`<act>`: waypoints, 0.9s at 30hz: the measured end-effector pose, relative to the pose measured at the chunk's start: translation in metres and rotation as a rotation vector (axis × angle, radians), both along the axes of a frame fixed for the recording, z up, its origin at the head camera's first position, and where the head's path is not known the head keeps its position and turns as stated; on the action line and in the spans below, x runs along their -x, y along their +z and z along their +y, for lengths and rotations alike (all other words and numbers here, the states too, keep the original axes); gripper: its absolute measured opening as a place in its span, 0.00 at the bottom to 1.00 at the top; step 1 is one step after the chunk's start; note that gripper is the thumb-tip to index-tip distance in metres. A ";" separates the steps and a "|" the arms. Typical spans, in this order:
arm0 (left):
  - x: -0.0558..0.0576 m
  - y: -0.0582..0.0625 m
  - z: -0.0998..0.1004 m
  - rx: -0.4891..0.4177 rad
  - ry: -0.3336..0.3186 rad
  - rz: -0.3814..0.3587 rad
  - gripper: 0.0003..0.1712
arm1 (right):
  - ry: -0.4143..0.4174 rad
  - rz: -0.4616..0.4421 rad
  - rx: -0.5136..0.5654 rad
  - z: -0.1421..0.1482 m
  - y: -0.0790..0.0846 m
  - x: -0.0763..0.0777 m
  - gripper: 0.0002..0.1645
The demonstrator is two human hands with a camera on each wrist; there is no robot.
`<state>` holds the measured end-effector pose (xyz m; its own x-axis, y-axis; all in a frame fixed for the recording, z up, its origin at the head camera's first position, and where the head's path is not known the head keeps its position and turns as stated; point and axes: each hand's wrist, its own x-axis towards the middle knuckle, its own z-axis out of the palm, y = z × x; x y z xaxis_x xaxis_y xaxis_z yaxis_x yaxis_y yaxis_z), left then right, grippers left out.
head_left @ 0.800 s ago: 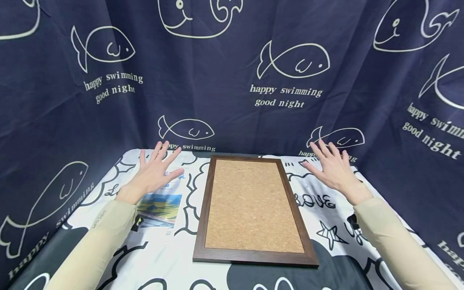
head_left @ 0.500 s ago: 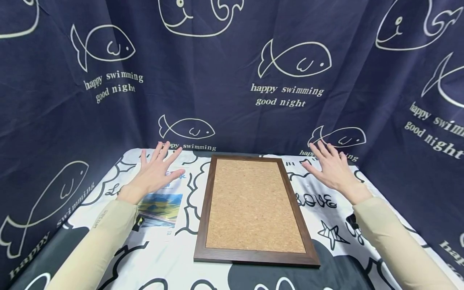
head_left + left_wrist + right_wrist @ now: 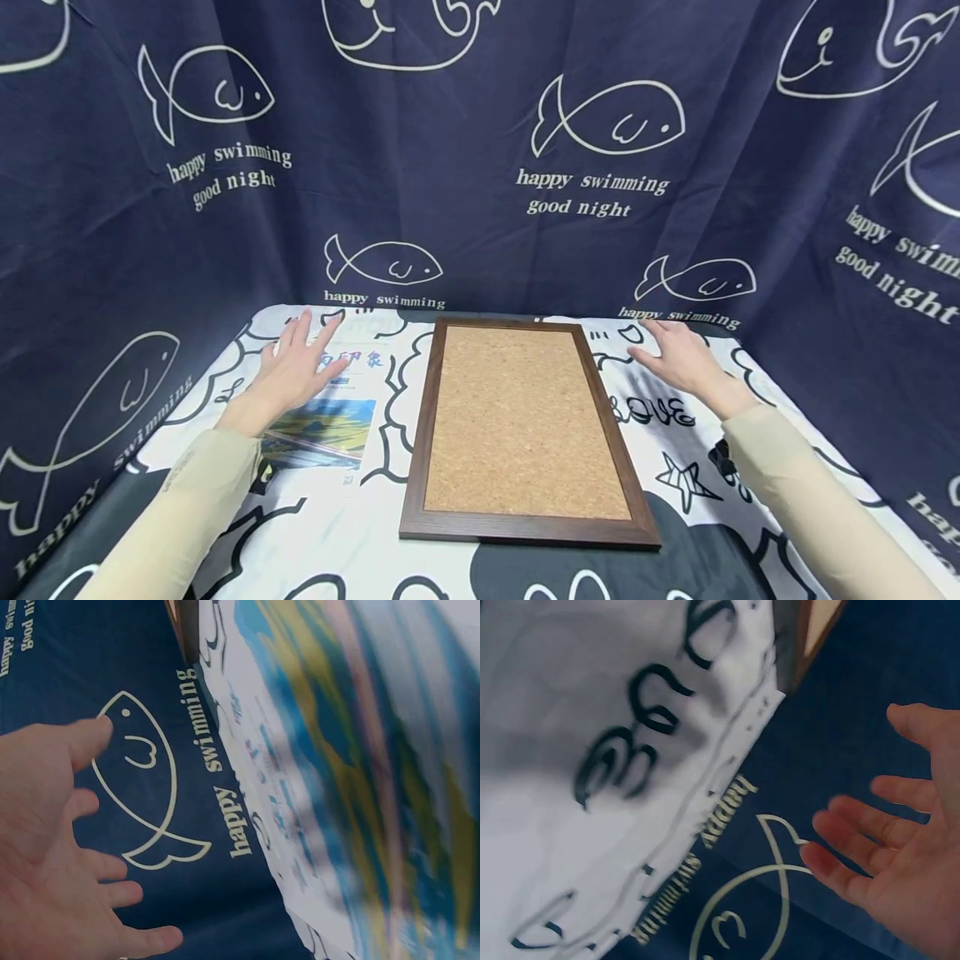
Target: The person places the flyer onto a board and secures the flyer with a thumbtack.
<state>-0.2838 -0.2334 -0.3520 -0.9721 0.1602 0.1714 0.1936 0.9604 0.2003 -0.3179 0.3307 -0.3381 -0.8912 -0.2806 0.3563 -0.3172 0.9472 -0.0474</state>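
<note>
printed sheet [image 3: 330, 429] lies beneath my spread left hand [image 3: 287, 373]; my right hand [image 3: 685, 358] hangs relaxed; both hold nothing.

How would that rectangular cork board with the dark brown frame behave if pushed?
The cork board would likely stay stiff, since a straight, solid-looking frame borders it. Lying flat, it would probably slide rather than roll or tip, perhaps wrinkling the black-and-white patterned table cover.

Free room over corkboard [image 3: 527, 421], curtain [image 3: 465, 183] behind
</note>
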 end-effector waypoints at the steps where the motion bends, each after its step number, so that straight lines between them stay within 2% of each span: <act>1: -0.002 -0.001 -0.003 0.005 0.009 -0.004 0.42 | -0.004 -0.030 0.015 0.001 -0.002 0.002 0.33; 6: -0.010 -0.008 -0.015 0.008 0.061 -0.050 0.43 | -0.011 -0.157 0.076 0.008 -0.017 0.011 0.24; 11: -0.021 -0.014 -0.026 -0.012 0.103 -0.110 0.44 | 0.002 -0.194 0.087 0.013 -0.030 0.018 0.19; 17: -0.037 -0.019 -0.039 -0.018 0.150 -0.163 0.46 | -0.052 -0.278 0.103 0.014 -0.042 0.022 0.18; 21: -0.048 -0.020 -0.046 -0.034 0.206 -0.241 0.48 | -0.073 -0.330 0.114 0.012 -0.046 0.022 0.15; 27: -0.061 -0.021 -0.054 -0.046 0.301 -0.365 0.54 | -0.122 -0.355 0.102 0.012 -0.050 0.023 0.13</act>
<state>-0.2230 -0.2874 -0.3730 -0.9722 -0.1378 -0.1895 -0.1830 0.9517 0.2467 -0.3407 0.3422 -0.3878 -0.9887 -0.1441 0.0406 -0.1496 0.9616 -0.2302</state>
